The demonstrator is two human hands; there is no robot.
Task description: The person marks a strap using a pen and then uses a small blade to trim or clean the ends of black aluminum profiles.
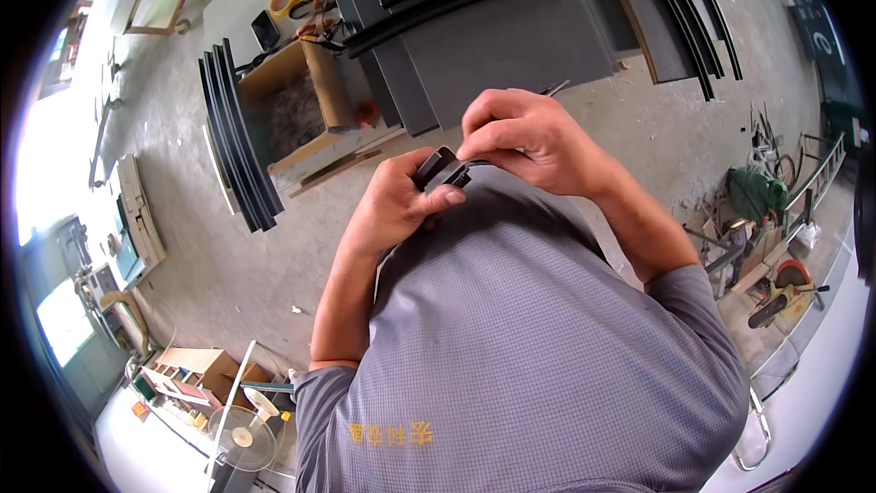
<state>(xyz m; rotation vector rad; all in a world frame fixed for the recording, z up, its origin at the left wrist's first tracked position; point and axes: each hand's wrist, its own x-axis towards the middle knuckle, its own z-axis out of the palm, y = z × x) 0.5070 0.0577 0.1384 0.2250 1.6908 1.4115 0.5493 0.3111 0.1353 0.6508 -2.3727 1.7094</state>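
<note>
Close in front of my grey shirt, my left hand [392, 205] is closed around a short black piece [436, 167] with a channel-like open end, its thumb pressed along the near side. My right hand [543, 141] meets it from the right, thumb and fingers pinched together at the piece's edge. What the pinch holds is hidden by the fingers. A thin dark tip [555, 88] shows just beyond the right knuckles; I cannot tell whether it belongs to something in that hand.
Ahead stands a dark grey panel surface [511, 55] with long black strips [465, 2] on it. An open cardboard box [326, 82] is left of it, beside more black strips [239, 137]. A fan [242, 438] stands lower left; a cut-off saw [783, 297] sits at right.
</note>
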